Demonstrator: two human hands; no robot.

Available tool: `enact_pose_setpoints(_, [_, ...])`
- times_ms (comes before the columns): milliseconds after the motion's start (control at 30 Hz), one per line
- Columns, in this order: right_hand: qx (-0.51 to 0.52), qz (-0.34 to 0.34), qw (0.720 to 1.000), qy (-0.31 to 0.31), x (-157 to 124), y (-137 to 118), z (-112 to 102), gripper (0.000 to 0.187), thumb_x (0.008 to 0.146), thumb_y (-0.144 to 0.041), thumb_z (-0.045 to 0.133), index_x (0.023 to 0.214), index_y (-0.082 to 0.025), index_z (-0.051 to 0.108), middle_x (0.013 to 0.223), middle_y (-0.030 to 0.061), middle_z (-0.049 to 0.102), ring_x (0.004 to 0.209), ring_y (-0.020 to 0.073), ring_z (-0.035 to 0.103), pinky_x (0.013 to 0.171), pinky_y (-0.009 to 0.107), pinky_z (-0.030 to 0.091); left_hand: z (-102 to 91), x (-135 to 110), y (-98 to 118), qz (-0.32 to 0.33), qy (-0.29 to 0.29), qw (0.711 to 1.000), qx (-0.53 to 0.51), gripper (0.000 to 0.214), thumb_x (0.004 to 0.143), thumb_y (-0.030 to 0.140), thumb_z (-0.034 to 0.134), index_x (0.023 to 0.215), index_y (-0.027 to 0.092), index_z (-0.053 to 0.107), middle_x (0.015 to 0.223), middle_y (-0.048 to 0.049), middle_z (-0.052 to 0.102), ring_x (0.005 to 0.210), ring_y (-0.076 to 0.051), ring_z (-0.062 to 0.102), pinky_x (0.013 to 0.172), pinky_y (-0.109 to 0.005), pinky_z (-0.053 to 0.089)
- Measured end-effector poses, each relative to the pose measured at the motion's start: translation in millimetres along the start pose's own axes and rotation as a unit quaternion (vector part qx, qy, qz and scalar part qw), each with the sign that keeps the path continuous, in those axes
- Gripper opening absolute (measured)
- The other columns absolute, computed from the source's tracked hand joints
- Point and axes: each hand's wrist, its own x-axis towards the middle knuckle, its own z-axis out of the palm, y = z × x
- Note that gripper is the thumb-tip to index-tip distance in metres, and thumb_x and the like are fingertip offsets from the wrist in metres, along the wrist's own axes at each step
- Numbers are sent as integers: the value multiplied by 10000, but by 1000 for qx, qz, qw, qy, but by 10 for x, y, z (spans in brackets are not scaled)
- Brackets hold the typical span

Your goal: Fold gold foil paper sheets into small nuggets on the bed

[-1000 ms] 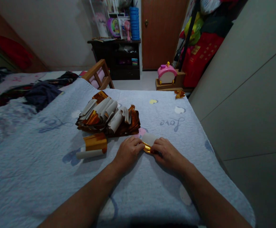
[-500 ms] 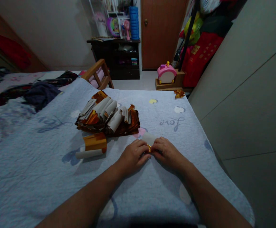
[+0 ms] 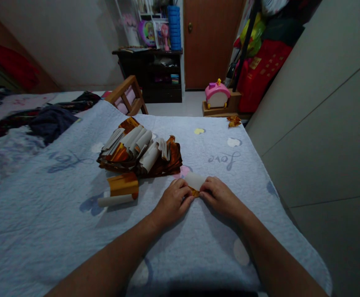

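Observation:
A small sheet of gold foil paper, white on its upper face with a gold folded near edge, lies on the bed between my hands. My left hand pinches its left end between thumb and fingers. At the other end, my right hand grips the paper the same way, fingers closed. To the left sits a loose, curled gold-and-white sheet. Behind that is a heap of stacked and rolled gold foil papers. Fingers partly cover the fold.
Folded gold pieces rest at the bed's far right corner. The light blue bedspread spreads under everything, with dark clothes at left. A wooden chair and a pink toy stand beyond, and a pale cabinet flanks the right.
My right hand has shifted slightly right, away from my left. More of the paper's white face and gold folded edge shows between them.

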Motion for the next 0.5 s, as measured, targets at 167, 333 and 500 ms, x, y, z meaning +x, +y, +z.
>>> enact_pose_setpoints(167, [-35,21,999,15,14,14,61,162,963,-155,582,834,-157,680,869,56,634,855,184,551,797,311,406,-3,18,14,-10,-7,1000,0,120,938,175,589,849,174,670,937,-69,615,949,-228,567,826,-360,496])
enact_pose_setpoints(333, [-68,30,997,26,29,30,118,140,941,-148,589,823,-156,663,850,53,620,846,189,540,777,314,382,15,31,13,-25,-5,1000,-2,117,931,164,602,833,162,666,919,-66,604,940,-228,558,823,-362,482])
enact_pose_setpoints(500, [-71,28,996,39,29,45,147,132,911,-139,599,788,-166,639,818,42,602,820,185,529,755,312,363,33,33,9,-42,-2,999,-17,84,900,146,626,821,170,641,910,-53,593,929,-222,552,811,-356,472])
